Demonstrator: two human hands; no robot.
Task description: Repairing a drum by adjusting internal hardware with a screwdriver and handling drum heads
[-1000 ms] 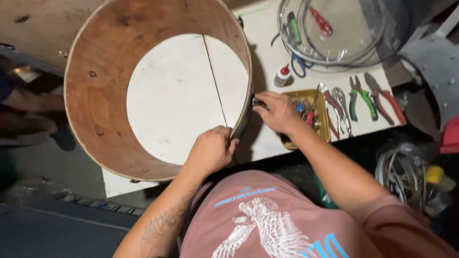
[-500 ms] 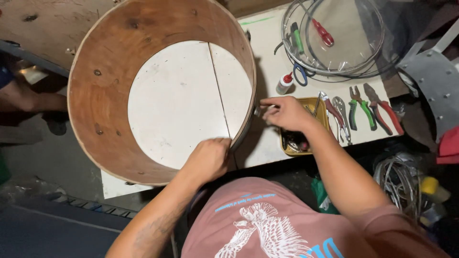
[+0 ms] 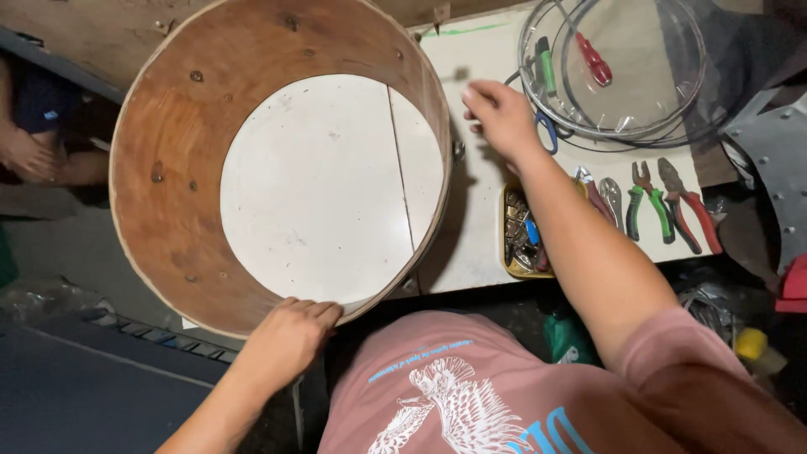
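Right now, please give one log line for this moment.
left hand: grips drum shell rim | right hand: above table, holds small part | pliers: on table

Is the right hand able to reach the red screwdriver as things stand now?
Probably yes. The right hand hovers over the white table, and the red screwdriver lies close beyond it inside the clear hoop, nothing covering it.

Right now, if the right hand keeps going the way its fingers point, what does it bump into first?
The right hand points up and left across the white table. The way looks free to the table's far edge, where a small blurred piece lies. The wooden drum shell stands just left of that line; depth is unclear.
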